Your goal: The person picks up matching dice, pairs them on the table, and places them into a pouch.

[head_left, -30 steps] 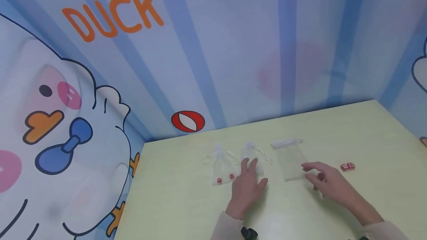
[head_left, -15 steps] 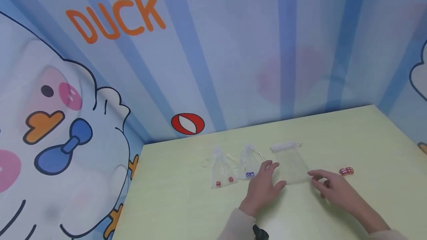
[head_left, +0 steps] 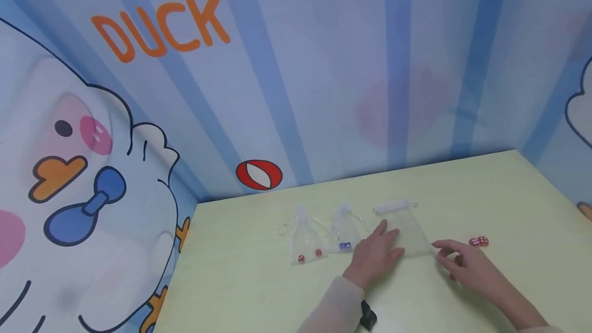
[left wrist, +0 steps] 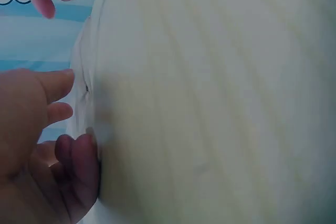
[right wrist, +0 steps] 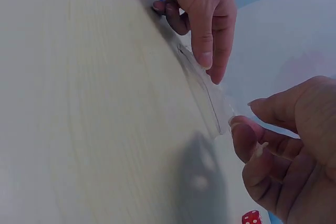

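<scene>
A sheer white drawstring bag (head_left: pixel 407 230) lies flat on the table between my hands. My left hand (head_left: pixel 376 256) rests at its left side, fingers spread and relaxed. At its lower right corner is my right hand (head_left: pixel 472 266); in the right wrist view the thumb and forefinger (right wrist: pixel 244 140) stand apart beside the bag's edge, with no clear pinch. Left of my left hand lie two more sheer bags: one bag (head_left: pixel 307 238) with red dice (head_left: pixel 301 258), another bag (head_left: pixel 344 227) with blue dice (head_left: pixel 345 246). Loose red dice (head_left: pixel 478 241) sit beyond my right hand.
The pale yellow table (head_left: pixel 240 271) meets a blue striped backdrop (head_left: pixel 333 91) with a printed duck at its back edge. The backdrop also lines the left side. A dark device (head_left: pixel 367 316) is strapped at my left wrist.
My left hand has moved right, from over the bag with blue dice to the left side of the flat bag. My right hand has shifted slightly right and nearer me.
</scene>
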A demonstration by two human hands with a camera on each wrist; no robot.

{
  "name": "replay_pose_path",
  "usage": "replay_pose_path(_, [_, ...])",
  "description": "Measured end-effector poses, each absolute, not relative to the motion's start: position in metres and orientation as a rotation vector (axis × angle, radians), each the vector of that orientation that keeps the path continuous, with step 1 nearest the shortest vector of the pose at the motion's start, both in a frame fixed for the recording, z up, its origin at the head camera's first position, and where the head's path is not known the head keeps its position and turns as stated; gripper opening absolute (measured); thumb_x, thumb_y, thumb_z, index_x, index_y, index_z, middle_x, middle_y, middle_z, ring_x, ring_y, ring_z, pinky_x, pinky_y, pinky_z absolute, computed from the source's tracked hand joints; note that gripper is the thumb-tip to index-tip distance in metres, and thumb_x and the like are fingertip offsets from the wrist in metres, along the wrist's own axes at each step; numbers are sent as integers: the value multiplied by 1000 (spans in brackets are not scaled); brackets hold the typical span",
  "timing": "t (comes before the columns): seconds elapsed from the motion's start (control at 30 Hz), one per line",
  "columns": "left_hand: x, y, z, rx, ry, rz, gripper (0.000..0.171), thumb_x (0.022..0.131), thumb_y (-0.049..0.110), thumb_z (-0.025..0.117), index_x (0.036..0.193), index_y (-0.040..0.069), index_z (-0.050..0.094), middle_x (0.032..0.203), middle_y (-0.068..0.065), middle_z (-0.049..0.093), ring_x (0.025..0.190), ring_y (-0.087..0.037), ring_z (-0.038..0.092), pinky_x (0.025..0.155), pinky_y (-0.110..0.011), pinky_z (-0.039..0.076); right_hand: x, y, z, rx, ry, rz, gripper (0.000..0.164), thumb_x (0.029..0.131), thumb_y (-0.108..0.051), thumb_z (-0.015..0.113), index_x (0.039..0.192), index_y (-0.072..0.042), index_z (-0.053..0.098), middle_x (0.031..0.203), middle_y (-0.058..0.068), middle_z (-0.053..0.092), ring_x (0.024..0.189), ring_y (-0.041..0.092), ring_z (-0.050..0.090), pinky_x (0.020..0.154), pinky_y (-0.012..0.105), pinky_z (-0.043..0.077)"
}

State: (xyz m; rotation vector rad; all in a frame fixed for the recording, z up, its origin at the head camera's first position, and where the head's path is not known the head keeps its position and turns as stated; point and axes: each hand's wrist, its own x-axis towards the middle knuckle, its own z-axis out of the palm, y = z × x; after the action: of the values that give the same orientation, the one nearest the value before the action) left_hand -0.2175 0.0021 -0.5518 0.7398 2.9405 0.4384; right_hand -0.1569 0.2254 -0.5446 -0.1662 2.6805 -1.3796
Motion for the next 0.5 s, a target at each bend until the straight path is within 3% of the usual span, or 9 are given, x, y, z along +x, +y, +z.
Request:
replay_pose_path(0.27, [-217,-2,-558,730,2942,420,49,98,43,59,143,27,54,155,-6,38,116,-26,62,89,-38,52,-163,247,-545,-210,2893,-1219,31,95,-5,61,123,8,61,94,5,65,66,10,54,54,25,45])
replay_pose_path(0.4, [-218,-1,-560,730,2943,391,48,98,44,58,143,29,54,156,-6,36,113,-26,63,87,-37,52,-170,274,-548,-180,2991,-1185,29,91,0,63,118,11,61,95,14,66,80,26,63,61,30,49])
replay_pose_path(0.5, [-218,1,-560,723,2942,365,48,98,45,57,143,30,53,157,-6,35,109,-26,65,82,-34,53,-173,295,-557,-126,3039,-1140,32,88,2,64,117,13,60,100,27,63,89,42,62,70,46,51])
